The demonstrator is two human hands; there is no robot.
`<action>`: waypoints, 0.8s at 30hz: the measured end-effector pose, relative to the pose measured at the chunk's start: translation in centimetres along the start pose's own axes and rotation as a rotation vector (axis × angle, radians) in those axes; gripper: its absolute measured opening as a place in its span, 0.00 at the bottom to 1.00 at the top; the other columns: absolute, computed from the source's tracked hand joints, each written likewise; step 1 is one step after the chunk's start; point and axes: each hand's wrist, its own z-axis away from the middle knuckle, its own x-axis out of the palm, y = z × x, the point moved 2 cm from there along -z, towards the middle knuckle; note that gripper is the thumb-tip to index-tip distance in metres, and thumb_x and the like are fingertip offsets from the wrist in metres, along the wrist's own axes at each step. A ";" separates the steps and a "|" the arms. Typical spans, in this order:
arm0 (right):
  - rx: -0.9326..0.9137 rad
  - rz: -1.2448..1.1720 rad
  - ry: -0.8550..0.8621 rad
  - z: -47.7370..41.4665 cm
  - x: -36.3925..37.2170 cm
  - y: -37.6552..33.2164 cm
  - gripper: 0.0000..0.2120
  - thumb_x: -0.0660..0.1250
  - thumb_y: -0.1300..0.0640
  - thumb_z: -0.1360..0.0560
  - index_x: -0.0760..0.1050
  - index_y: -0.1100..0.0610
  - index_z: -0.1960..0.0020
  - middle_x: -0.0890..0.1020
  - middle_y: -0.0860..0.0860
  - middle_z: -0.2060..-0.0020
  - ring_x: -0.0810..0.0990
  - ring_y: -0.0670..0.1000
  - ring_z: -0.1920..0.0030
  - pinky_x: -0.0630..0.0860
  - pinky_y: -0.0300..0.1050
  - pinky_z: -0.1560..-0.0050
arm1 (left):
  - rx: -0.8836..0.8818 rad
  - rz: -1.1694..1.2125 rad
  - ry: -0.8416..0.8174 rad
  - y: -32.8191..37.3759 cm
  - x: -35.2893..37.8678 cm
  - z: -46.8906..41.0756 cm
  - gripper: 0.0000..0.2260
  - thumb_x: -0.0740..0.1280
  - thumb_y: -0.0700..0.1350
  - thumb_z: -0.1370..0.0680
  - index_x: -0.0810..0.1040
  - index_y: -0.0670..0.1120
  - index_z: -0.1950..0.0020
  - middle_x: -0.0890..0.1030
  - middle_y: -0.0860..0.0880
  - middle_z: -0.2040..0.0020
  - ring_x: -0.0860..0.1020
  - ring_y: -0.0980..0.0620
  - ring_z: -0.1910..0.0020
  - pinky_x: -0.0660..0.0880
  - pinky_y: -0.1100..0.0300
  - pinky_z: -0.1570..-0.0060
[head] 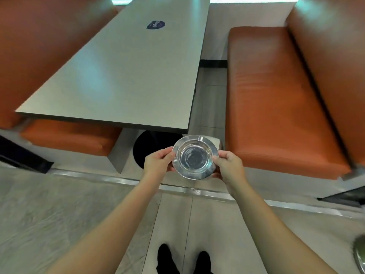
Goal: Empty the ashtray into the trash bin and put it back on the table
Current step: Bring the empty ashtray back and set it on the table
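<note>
Two hands, left hand (158, 162) and right hand (230, 165), pinch one metal ashtray (195, 156) by opposite rims; one tabletop (126, 76) lies beyond them.

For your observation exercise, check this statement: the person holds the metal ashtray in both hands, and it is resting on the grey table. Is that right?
Not quite. Both hands, left and right, do hold the ashtray, but the head view shows it in the air, short of the table, not resting on it.

Silver ashtray (195, 156), orange seats (276, 99).
</note>
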 end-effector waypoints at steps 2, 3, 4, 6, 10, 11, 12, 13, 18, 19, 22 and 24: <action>-0.025 0.021 -0.028 0.9 1.0 -0.6 0.05 0.63 0.62 0.28 0.75 0.56 0.53 0.79 0.52 0.66 0.76 0.48 0.72 0.73 0.37 0.78 | 0.007 0.047 0.021 0.2 -1.6 1.0 0.06 0.67 0.42 0.26 0.82 0.51 0.52 0.83 0.53 0.67 0.78 0.58 0.72 0.75 0.68 0.73; -0.034 0.033 -0.041 1.3 1.6 -0.9 0.06 0.63 0.61 0.27 0.75 0.57 0.51 0.79 0.53 0.65 0.76 0.48 0.71 0.73 0.37 0.77 | 0.009 0.069 0.029 0.2 -2.4 1.4 0.06 0.67 0.42 0.26 0.82 0.51 0.53 0.83 0.53 0.66 0.78 0.58 0.72 0.75 0.67 0.72; -0.041 0.046 -0.054 1.7 2.3 -1.1 0.07 0.63 0.61 0.27 0.75 0.57 0.50 0.79 0.53 0.65 0.76 0.48 0.71 0.73 0.36 0.77 | 0.011 0.084 0.036 0.3 -3.3 1.7 0.06 0.67 0.43 0.26 0.82 0.52 0.53 0.83 0.52 0.65 0.78 0.57 0.71 0.76 0.66 0.71; -0.061 0.056 -0.081 2.6 3.8 -1.7 0.05 0.63 0.60 0.27 0.74 0.56 0.52 0.79 0.52 0.65 0.76 0.47 0.71 0.72 0.35 0.78 | 0.025 0.097 0.048 0.4 -5.2 2.3 0.06 0.67 0.44 0.26 0.82 0.52 0.52 0.83 0.51 0.63 0.78 0.55 0.68 0.76 0.62 0.65; -0.120 0.043 -0.143 4.7 7.4 -2.8 0.02 0.64 0.59 0.26 0.75 0.54 0.55 0.79 0.51 0.65 0.75 0.46 0.72 0.72 0.34 0.79 | 0.062 0.138 0.065 1.1 -9.4 2.8 0.07 0.68 0.44 0.27 0.82 0.50 0.51 0.82 0.55 0.71 0.74 0.56 0.73 0.76 0.60 0.63; -0.129 0.043 -0.153 5.3 8.3 -3.0 0.03 0.64 0.59 0.26 0.75 0.54 0.54 0.79 0.51 0.65 0.75 0.45 0.73 0.72 0.34 0.79 | 0.075 0.142 0.068 1.3 -10.4 2.9 0.06 0.68 0.43 0.27 0.83 0.50 0.52 0.82 0.56 0.73 0.74 0.57 0.74 0.76 0.61 0.64; -0.136 0.041 -0.159 5.8 9.3 -3.2 0.03 0.64 0.59 0.26 0.75 0.55 0.52 0.79 0.51 0.65 0.75 0.45 0.74 0.72 0.34 0.78 | 0.089 0.146 0.075 1.5 -11.5 2.9 0.06 0.68 0.43 0.27 0.83 0.51 0.52 0.81 0.56 0.73 0.74 0.58 0.75 0.76 0.62 0.66; -0.137 0.036 -0.159 6.4 10.3 -3.4 0.04 0.64 0.59 0.26 0.74 0.55 0.52 0.80 0.51 0.64 0.75 0.45 0.75 0.73 0.34 0.78 | 0.102 0.148 0.084 1.7 -12.6 2.9 0.07 0.68 0.43 0.26 0.82 0.52 0.53 0.81 0.56 0.73 0.73 0.59 0.77 0.75 0.64 0.69; -0.168 0.004 -0.134 9.6 16.0 -3.9 0.05 0.63 0.58 0.25 0.74 0.55 0.50 0.80 0.51 0.62 0.75 0.46 0.73 0.73 0.34 0.77 | 0.159 0.163 0.045 2.7 -18.9 2.4 0.11 0.66 0.40 0.25 0.80 0.44 0.44 0.82 0.49 0.65 0.75 0.57 0.73 0.74 0.67 0.72; -0.175 -0.014 -0.130 10.3 17.2 -3.9 0.06 0.63 0.59 0.25 0.74 0.57 0.49 0.80 0.52 0.62 0.75 0.46 0.74 0.72 0.34 0.77 | 0.159 0.154 0.032 3.0 -20.2 2.2 0.11 0.66 0.40 0.25 0.80 0.42 0.43 0.81 0.48 0.64 0.75 0.56 0.71 0.74 0.66 0.71; -0.202 -0.064 -0.123 12.4 20.4 -4.3 0.09 0.62 0.59 0.25 0.74 0.58 0.45 0.80 0.54 0.59 0.74 0.45 0.73 0.72 0.36 0.75 | 0.181 0.136 0.011 4.0 -23.9 1.4 0.12 0.66 0.40 0.25 0.79 0.41 0.42 0.81 0.49 0.65 0.73 0.57 0.74 0.72 0.66 0.72; -0.220 -0.084 -0.112 13.5 22.3 -4.7 0.09 0.62 0.59 0.25 0.74 0.58 0.45 0.81 0.55 0.58 0.74 0.46 0.73 0.73 0.36 0.73 | 0.208 0.109 -0.005 4.8 -26.0 0.9 0.13 0.66 0.40 0.25 0.78 0.41 0.41 0.80 0.49 0.65 0.73 0.57 0.74 0.73 0.67 0.73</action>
